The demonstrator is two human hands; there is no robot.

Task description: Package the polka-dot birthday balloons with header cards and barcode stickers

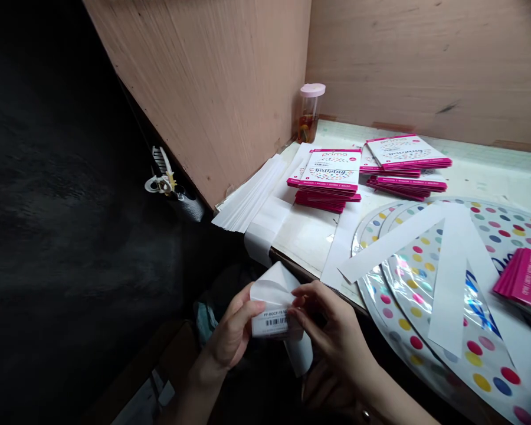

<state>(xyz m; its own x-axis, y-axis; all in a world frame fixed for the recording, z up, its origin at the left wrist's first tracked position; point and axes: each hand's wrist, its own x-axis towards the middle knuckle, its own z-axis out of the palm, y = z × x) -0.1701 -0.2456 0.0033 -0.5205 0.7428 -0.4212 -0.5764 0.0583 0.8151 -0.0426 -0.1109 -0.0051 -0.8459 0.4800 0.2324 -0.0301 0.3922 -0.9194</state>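
Observation:
A small white folded packet (272,295) with a printed barcode label on its lower part is held off the table's front edge. My left hand (234,327) grips its left side, thumb on top. At its right edge, my right hand (325,319) has thumb and fingertips closed together on the white paper. A white strip (300,354) hangs down beneath the packet; whether it is joined to it I cannot tell. On the table lie round clear sheets with coloured dots (407,319), loose white paper strips (451,283) across them.
Stacks of pink-edged birthday packs (330,171) (407,153) stand at the back, with more pink-edged packs (524,274) at right. A pink-lidded jar (310,112) stands in the corner. White paper sheets (250,198) fan beside the wooden panel (216,88). A holder (188,203) hangs left.

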